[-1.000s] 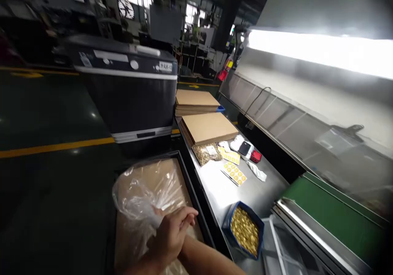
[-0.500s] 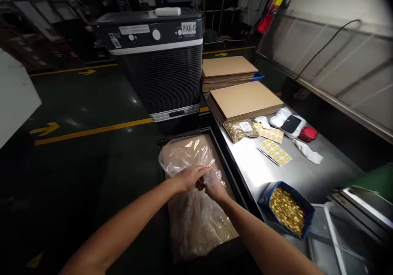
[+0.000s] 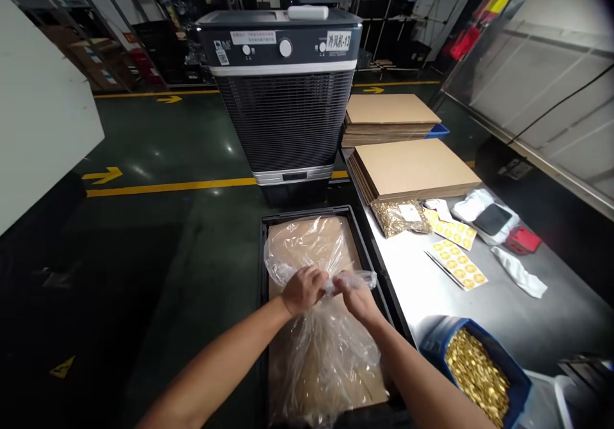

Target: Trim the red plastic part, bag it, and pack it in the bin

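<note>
A dim factory floor with yellow lines runs behind a steel worktop (image 3: 432,295) on the right, and a big air cooler (image 3: 286,90) stands at the far end of a black crate (image 3: 265,269) set on the floor beside that worktop. In the crate lies a clear plastic bag (image 3: 319,346) spread over a brown cardboard liner (image 3: 311,231), and both hands meet over its gathered middle: the left hand (image 3: 303,288) has its grip clenched around a bunched neck of film, and the right hand (image 3: 355,296) pinches the twisted tail of the same film, which sticks out to the right of the knuckles. The step in hand looks like gathering or twisting the bag's mouth (whether it is being closed or opened I cannot tell from this view). A next move would call for keeping the film taut between the two grips without tearing it, and for holding the bag low over the crate so that it stays on the liner. On the worktop, near right, a blue bin (image 3: 484,368) is full of small brass-coloured parts; farther along lie two sticker sheets (image 3: 455,263), a small packed bag of the same parts (image 3: 400,217), a phone on white cloth (image 3: 492,218), a red object (image 3: 522,240) and two stacks of flat cardboard (image 3: 412,167).
</note>
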The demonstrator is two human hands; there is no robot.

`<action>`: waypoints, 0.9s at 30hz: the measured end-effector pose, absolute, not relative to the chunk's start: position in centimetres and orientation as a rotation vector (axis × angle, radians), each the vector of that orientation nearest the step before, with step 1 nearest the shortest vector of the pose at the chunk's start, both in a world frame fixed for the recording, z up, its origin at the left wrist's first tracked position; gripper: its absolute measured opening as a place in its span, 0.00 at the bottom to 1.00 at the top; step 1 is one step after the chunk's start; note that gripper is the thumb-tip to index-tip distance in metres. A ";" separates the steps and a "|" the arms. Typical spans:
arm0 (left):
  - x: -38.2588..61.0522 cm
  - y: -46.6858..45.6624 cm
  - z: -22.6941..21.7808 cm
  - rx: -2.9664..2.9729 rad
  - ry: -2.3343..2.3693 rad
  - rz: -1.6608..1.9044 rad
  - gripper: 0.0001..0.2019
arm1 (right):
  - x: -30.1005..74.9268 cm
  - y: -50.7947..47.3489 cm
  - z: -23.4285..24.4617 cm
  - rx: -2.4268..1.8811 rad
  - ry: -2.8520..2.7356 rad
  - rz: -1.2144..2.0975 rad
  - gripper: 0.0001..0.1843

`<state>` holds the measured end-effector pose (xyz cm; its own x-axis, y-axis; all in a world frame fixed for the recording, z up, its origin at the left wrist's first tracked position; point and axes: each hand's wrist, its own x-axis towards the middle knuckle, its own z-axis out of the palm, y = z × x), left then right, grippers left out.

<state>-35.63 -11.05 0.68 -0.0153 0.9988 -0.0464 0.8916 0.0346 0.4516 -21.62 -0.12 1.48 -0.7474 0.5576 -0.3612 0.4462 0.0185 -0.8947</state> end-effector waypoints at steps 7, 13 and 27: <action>-35.9 -13.5 1.3 1.781 2.005 0.402 0.07 | -22.0 0.7 1.0 -1.371 -2.135 2.043 0.08; -37.1 -10.8 1.5 1.517 1.753 0.253 0.13 | -19.4 -5.2 3.6 -1.253 -2.199 1.826 0.17; -33.5 -7.7 10.6 1.350 1.940 0.056 0.14 | -20.9 -4.6 2.7 -0.720 -2.125 1.944 0.22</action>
